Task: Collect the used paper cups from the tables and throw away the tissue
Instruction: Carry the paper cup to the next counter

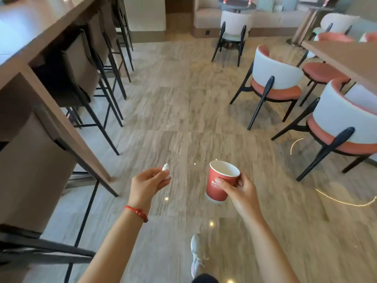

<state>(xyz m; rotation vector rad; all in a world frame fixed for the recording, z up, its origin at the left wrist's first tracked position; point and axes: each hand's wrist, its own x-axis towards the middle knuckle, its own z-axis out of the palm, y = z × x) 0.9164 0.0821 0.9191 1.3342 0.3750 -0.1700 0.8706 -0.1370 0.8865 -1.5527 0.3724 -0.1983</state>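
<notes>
My right hand [237, 189] grips a red paper cup [219, 181] with white lettering, held upright over the floor, its white inside showing. My left hand [148, 183] pinches a small crumpled white tissue [165, 167] between the fingertips. A red bead bracelet circles the left wrist. More red cups [225, 0] stand on a dark round table [237, 5] far ahead, blurred and small.
A long wooden counter [47, 64] with tall dark bar stools [85, 74] runs along the left. White and coral chairs [273, 78] surround a wooden table [346, 58] on the right. Tiled floor [179, 103] stretches between them. My shoe [196, 254] shows below.
</notes>
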